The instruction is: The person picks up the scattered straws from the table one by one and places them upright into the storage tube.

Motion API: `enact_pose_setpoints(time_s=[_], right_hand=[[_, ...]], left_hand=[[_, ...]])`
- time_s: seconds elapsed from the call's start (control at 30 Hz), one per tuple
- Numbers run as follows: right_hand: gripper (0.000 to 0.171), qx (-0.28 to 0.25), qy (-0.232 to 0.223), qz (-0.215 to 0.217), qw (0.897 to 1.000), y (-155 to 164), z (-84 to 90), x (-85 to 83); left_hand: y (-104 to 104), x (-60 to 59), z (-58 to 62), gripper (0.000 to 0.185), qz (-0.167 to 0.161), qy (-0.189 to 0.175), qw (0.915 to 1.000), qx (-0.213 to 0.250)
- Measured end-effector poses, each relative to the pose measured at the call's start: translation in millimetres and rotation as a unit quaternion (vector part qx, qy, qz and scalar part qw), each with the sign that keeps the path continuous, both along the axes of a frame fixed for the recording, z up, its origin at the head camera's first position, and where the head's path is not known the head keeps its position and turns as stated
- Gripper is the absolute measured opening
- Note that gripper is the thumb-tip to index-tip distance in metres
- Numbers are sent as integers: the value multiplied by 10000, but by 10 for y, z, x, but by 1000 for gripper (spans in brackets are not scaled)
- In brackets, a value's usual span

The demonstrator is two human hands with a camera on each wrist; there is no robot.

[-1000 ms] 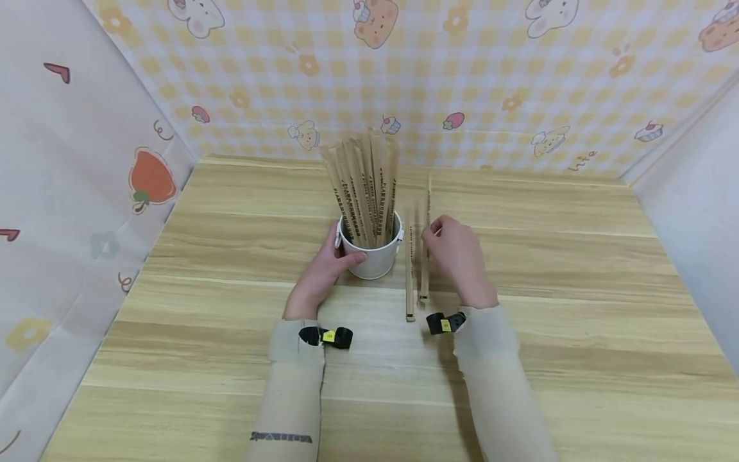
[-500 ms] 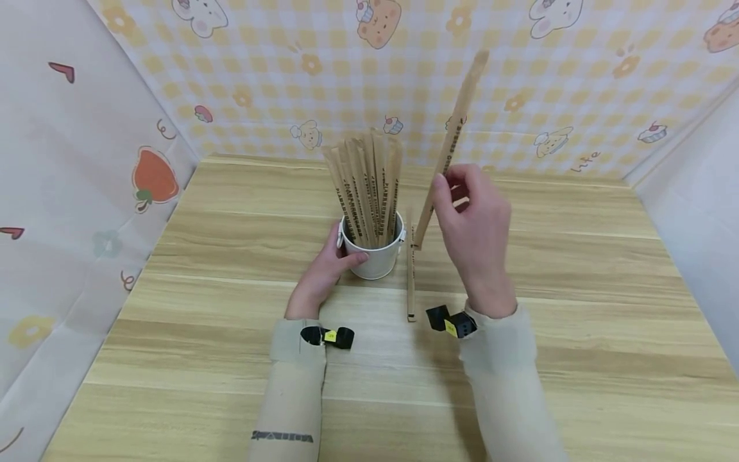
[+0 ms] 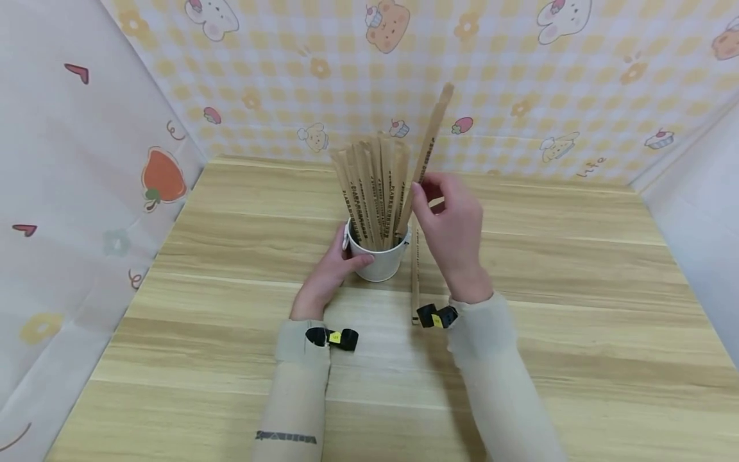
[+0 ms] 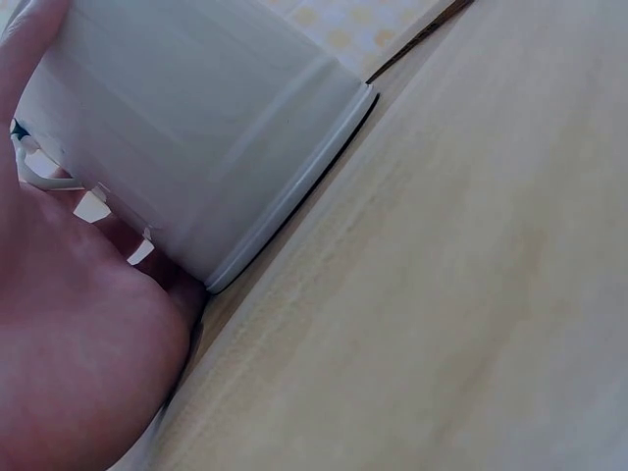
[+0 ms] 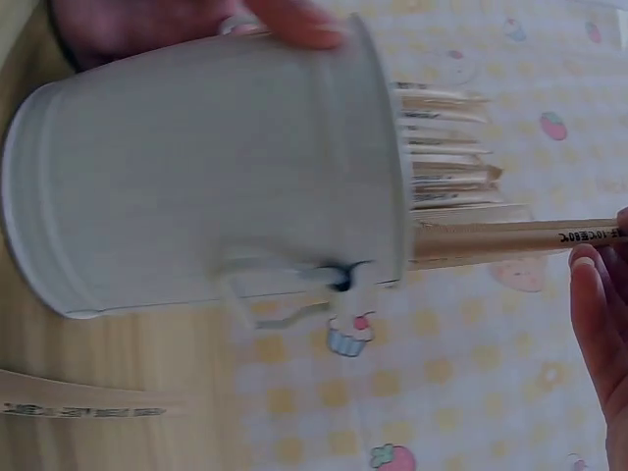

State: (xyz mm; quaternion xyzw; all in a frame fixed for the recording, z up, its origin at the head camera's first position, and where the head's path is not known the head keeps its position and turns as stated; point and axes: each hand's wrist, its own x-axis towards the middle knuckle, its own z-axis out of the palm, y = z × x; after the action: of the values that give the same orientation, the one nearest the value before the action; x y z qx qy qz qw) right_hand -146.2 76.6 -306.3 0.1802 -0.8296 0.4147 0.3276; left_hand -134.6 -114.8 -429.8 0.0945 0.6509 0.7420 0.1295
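Note:
A small white bucket (image 3: 379,267) stands on the table, full of upright straws (image 3: 369,186) in printed brown paper wrappers. My left hand (image 3: 324,279) grips the bucket from its left side, thumb across the front; the left wrist view shows the palm by the bucket wall (image 4: 196,128). Between right thumb and fingers, my right hand (image 3: 455,234) pinches one wrapped straw (image 3: 428,144) around its middle. That straw tilts to the right, and its lower end is at the right side of the bucket's mouth; the right wrist view has it passing behind the rim (image 5: 388,177).
Another wrapped straw (image 3: 415,289) lies on the wooden table (image 3: 577,289) just right of the bucket, partly under the right hand. A wire handle (image 5: 280,319) hangs at the bucket's side. Behind the table rises a checked, patterned cloth (image 3: 491,77).
My right hand has picked a wrapped straw up off the table, raised it, and brought it left to the bucket's mouth. The left hand stays on the bucket.

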Motion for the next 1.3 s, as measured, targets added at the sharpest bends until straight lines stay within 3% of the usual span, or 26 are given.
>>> enact_pose_setpoints(time_s=[0.33,0.5,0.57,0.73,1.13,1.3], right_hand=[[17,464,-306,118,9984,-3,-285,-82],[18,831,-566,71,9949,11,-401,-97],[19,994,-743,0,9923,11,-436,-106],[21,1224,-1491,27,9812,4,-481,-119],[26,977,-2210,224,9701,35,-497,-112],[29,784,-2248,145,9711,68,-520,-97]], left_hand=[[8,-13,20,82,-17,15,10000,-75],[17,57,177,81,-34,18,9999,-162],[18,86,236,81,-23,24,9998,-197],[11,85,233,81,9,34,9998,-217],[24,88,228,80,-34,-2,9999,-149],[25,94,228,79,-20,2,9999,-171]])
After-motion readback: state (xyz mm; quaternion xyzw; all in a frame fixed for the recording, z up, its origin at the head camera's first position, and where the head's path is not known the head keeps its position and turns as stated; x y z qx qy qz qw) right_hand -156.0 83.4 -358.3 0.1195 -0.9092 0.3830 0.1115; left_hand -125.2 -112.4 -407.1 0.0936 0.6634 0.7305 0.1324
